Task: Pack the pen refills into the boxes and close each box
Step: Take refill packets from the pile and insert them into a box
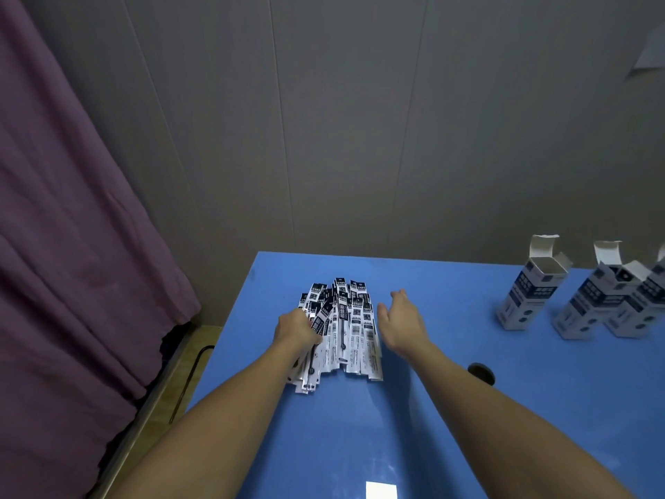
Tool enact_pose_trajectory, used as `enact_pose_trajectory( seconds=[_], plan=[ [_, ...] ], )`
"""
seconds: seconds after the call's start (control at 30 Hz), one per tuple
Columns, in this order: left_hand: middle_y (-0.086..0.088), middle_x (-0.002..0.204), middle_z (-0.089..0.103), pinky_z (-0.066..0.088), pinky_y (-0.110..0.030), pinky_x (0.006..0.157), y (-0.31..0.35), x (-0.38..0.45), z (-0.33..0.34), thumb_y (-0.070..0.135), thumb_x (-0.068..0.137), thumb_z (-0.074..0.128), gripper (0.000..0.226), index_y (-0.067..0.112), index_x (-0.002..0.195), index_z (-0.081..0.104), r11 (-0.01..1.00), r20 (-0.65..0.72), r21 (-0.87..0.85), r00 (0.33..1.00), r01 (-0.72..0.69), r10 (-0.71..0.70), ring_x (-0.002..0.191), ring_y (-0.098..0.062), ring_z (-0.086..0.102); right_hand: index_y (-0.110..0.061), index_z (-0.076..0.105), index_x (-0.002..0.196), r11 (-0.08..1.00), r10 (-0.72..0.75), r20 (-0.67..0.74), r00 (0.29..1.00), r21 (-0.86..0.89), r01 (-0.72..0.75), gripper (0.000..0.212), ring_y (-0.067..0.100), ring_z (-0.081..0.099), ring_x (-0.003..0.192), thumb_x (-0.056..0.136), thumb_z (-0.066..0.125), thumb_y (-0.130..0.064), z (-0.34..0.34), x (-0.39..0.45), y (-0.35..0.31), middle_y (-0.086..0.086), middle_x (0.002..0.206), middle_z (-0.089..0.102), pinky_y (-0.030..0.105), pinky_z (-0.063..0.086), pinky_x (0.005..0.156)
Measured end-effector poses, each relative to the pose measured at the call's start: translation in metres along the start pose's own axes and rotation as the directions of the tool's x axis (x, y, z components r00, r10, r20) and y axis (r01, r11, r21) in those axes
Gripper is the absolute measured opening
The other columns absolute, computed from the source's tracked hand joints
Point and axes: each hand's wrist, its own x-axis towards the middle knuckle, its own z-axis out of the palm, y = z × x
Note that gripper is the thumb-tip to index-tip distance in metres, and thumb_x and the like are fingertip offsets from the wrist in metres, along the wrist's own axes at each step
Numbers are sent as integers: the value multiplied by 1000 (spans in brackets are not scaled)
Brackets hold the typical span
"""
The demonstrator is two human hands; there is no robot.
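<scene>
Black-and-white pen refills lie between left hand and right hand.

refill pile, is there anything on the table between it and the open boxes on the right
Nothing visible blocks that path. Bare blue table lies between the refill pile and the nearest open box. Only the right hand hovers just right of the pile. The dark round hole sits nearer the person, off that line.

Bare blue table is lying open toward six o'clock. The pile of packaged pen refills is blocking twelve o'clock; three opened boxes are crowding two o'clock, a dark table hole sitting at three o'clock.
</scene>
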Motion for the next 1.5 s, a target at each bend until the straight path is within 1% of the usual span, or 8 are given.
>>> enact_pose_trajectory(
  seconds=[0.13,0.27,0.5,0.77,0.97,1.23,1.37,1.5],
  plan=[
    [-3,70,52,40,-25,49,-2,-5,1,16,79,84,41,14,69,44,999,-9,35,1000,30,-30,58,-13,46,1,29,151,1000,-11,5,1000,2,11,59,33,30,146,105,34,-35,2,-1,-2,19,162,21,42,26,120],
    [-3,72,55,44,-26,52,1,-9,2,15,77,86,41,14,70,45,997,12,34,998,63,-63,65,-16,53,1,32,149,1000,-14,12,1000,3,14,57,34,35,143,105,35,-35,2,-3,-3,19,160,26,43,30,117],
    [-11,108,65,57,-29,72,6,-13,-8,17,78,83,41,4,107,56,989,59,-36,988,146,-143,94,-25,65,2,37,145,1000,-29,8,1000,-2,29,55,35,41,138,104,36,-34,-2,-4,-3,20,156,34,43,35,113],
    [-18,142,51,45,-44,109,10,-11,-25,17,80,83,75,1,143,44,955,106,-236,982,179,-157,128,-36,52,1,40,143,998,-58,21,998,-10,58,53,35,44,135,105,34,-35,-12,-4,-4,20,155,35,42,37,110],
    [-22,150,42,36,-51,115,27,-18,-40,19,90,73,70,-3,145,37,957,104,-256,988,138,-114,138,-40,41,-3,48,128,996,-83,46,995,-9,84,42,34,57,113,105,34,-35,-25,-2,-6,17,124,61,38,44,90],
    [-25,146,44,34,-50,114,56,-33,-58,17,86,76,72,-4,142,37,956,93,-285,995,65,-40,134,-40,45,-2,50,123,996,-87,87,992,-13,89,45,38,55,116,105,33,-40,-52,-14,4,21,126,60,39,44,93],
    [-17,112,65,44,-46,106,69,-44,-60,22,81,79,59,-7,124,49,963,105,-271,994,19,10,109,-31,61,-5,51,114,1000,-28,83,996,15,27,42,38,57,110,104,34,-42,-68,-26,13,21,119,62,39,44,90],
    [-17,129,60,44,-50,107,87,-49,-54,25,85,78,57,0,129,50,978,95,-190,990,-86,105,121,-35,56,-5,51,118,1000,26,68,997,16,-27,45,37,56,112,104,33,-45,-85,-45,26,19,121,61,40,45,93]
  ],
)
